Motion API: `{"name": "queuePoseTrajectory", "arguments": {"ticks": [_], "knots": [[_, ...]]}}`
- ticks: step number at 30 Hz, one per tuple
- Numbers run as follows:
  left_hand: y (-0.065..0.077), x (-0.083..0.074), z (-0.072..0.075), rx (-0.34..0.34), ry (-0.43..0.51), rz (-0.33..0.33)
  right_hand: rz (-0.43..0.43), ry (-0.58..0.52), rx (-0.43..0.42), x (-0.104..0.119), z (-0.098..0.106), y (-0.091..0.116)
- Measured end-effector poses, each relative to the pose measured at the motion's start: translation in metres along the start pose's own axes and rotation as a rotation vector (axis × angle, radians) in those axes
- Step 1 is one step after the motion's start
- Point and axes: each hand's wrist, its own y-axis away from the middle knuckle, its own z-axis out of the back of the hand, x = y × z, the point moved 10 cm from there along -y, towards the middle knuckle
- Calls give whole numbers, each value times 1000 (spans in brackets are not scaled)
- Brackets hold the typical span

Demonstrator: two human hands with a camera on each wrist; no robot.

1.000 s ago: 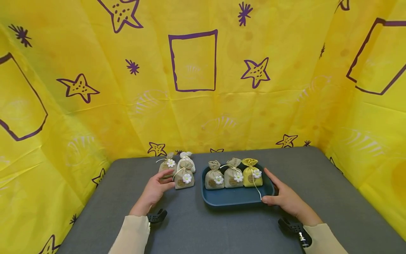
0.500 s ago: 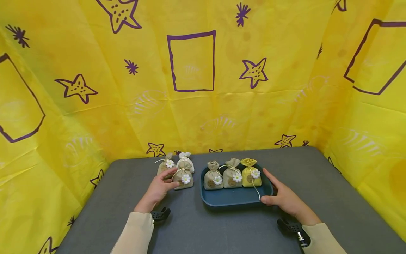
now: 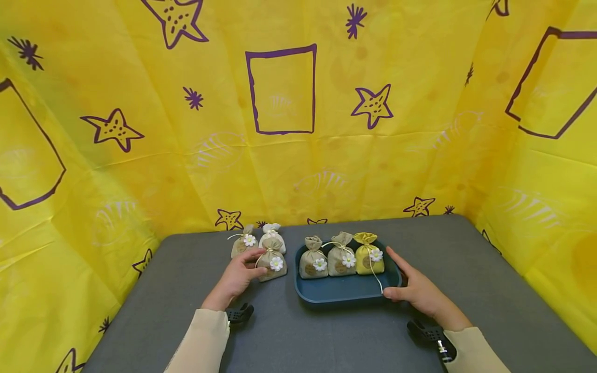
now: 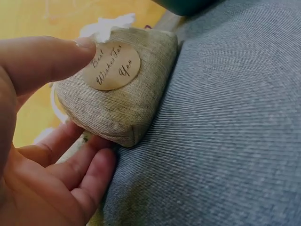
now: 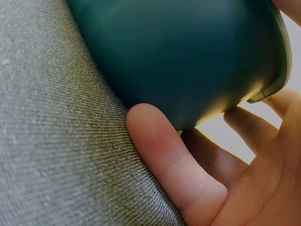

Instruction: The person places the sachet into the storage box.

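Observation:
My left hand (image 3: 235,278) pinches a grey-beige drawstring sachet (image 3: 276,275) with a white flower. In the left wrist view, the thumb presses the front of this sachet (image 4: 124,106) beside its round label, while the other fingers reach behind and under it. The sachet leans slightly. With thumb in front and fingers behind, my right hand (image 3: 422,294) grips the right end of a dark blue tray (image 3: 336,289). In the right wrist view, the thumb and fingers touch the outer wall of the tray (image 5: 188,56). Inside the tray, two beige sachets (image 3: 314,267) and a yellow sachet (image 3: 364,265) stand in a row.
Behind the pinched sachet stand a beige sachet (image 3: 239,248) and a white sachet (image 3: 281,242), both partly hidden. A grey cloth-covered table (image 3: 322,342) lies beneath everything. Yellow patterned curtain (image 3: 289,171) hangs around its back and sides.
My left hand has moved right and onto the front sachet, which now tilts and sits slightly nearer and to the right. My right hand and the tray have stayed in place.

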Motion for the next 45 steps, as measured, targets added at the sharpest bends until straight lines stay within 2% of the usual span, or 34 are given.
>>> {"name": "queuePoseTrajectory", "arguments": {"ticks": [12,18,33,37,43,45], "knots": [[5,-3,-11,-13,-128,-4,-17,44,-9,-3,1,2],[7,-8,-15,-29,-224,-42,-22,33,-4,-4,1,3],[9,-13,-14,-40,-277,-46,-25,42,-9,-3,1,4],[9,-12,-15,-42,-244,-37,-22,74,-19,-2,3,4],[10,-4,-7,-89,-77,29,-27,42,-6,-3,2,2],[12,-3,-4,-113,-53,46,-26,58,-13,-3,3,3]]}}
